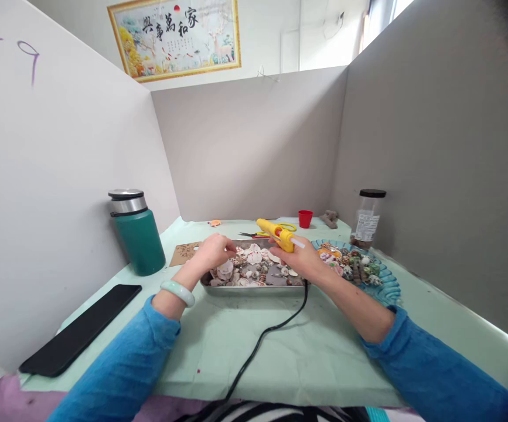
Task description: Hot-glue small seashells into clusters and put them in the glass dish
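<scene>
A yellow hot glue gun (276,232) is gripped in my right hand (300,258), a pale glue stick poking out of its back end. Its black cord (260,340) runs down over the table's front edge. Over the left part of a metal tray (254,291) is my left hand (215,251), its fingers bent and pinched together. Whatever they hold, if anything, is hidden. Seashells (256,255) in white, pink and brown fill much of the tray. Beside my right wrist stands a blue fluted plate (392,287) heaped with colourful shells (354,264).
A green bottle (138,240) and a black flat case (82,328) are on the left. Behind the tray lie scissors (258,235), a red cup (305,219) and a grey lump (330,218). A clear jar (367,220) stands right; cardboard (183,254) lies left. Partition walls (249,146) enclose the table.
</scene>
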`<move>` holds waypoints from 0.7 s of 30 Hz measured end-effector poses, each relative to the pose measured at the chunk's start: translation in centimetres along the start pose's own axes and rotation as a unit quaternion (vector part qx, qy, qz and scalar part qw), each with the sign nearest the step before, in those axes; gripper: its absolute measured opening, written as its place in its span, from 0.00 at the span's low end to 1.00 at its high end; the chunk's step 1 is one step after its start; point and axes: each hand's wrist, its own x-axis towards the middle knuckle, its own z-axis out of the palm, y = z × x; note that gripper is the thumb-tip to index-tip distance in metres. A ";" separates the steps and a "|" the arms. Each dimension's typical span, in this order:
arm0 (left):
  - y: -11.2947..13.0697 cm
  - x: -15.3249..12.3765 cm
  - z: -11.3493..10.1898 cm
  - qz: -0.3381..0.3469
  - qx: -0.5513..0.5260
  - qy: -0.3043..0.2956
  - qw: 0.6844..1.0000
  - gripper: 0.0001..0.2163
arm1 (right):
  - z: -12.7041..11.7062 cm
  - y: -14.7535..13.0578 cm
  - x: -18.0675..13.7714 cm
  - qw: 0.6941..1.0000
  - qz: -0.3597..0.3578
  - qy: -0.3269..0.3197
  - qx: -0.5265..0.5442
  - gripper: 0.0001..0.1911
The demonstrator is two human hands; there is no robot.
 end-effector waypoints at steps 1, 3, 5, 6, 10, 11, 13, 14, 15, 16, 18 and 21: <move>0.1 0.2 -0.3 0.004 0.014 -0.025 1.000 0.08 | 0.0 -0.1 0.0 1.000 0.003 -0.001 0.001 0.17; 0.5 0.7 -0.5 0.024 0.025 -0.066 0.997 0.09 | 0.0 -0.3 -0.1 1.000 0.003 -0.001 0.004 0.17; 1.0 1.4 -0.4 0.048 0.033 -0.084 0.995 0.10 | 0.0 -0.3 -0.1 1.000 -0.002 0.001 0.003 0.17; 1.3 1.9 -0.3 0.056 0.043 -0.083 0.994 0.10 | 0.0 -0.3 0.0 1.000 -0.004 0.002 0.001 0.17; 2.5 3.7 0.3 0.028 0.075 -0.045 0.996 0.13 | 0.0 -0.1 0.0 1.000 0.002 0.011 -0.005 0.17; 2.7 4.0 0.5 0.019 0.081 -0.038 0.996 0.14 | 0.1 -0.1 0.0 1.000 0.001 0.014 -0.004 0.16; 3.1 4.0 0.7 0.020 0.118 -0.057 0.991 0.15 | 0.1 -0.1 0.0 1.000 -0.006 0.021 -0.004 0.16; 3.3 3.9 0.9 0.026 0.144 -0.078 0.986 0.15 | 0.0 -0.1 0.0 1.000 -0.010 0.023 -0.005 0.15; 3.5 3.6 1.0 0.033 0.172 -0.102 0.979 0.14 | 0.0 -0.1 0.0 1.000 -0.013 0.024 -0.006 0.15; 3.7 3.2 1.2 0.036 0.194 -0.122 0.973 0.12 | 0.0 -0.1 0.1 1.000 -0.014 0.023 -0.006 0.15; 4.1 2.6 1.6 0.035 0.221 -0.148 0.963 0.10 | 0.0 -0.1 0.1 1.000 -0.009 0.017 -0.006 0.16; 4.6 2.1 2.4 0.028 0.238 -0.162 0.957 0.08 | 0.0 -0.2 0.0 1.000 -0.001 0.009 0.004 0.16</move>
